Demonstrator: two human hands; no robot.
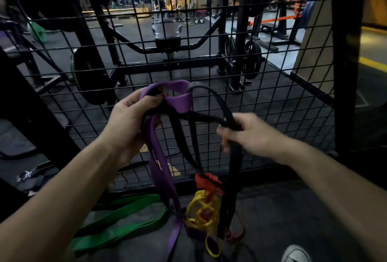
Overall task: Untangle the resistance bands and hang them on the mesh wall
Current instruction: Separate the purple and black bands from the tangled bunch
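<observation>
Bands [184, 157] still knotted, none on mesh [272, 56] at 12; my left hand [127, 119] grips purple, right hand [249, 134] grips black.

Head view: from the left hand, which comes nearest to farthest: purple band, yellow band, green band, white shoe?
1. Purple band: gripped in the left hand.
2. Yellow band: hanging below, right.
3. Green band: floor, lower left; close to yellow's rank.
4. White shoe: bottom right corner.
</observation>
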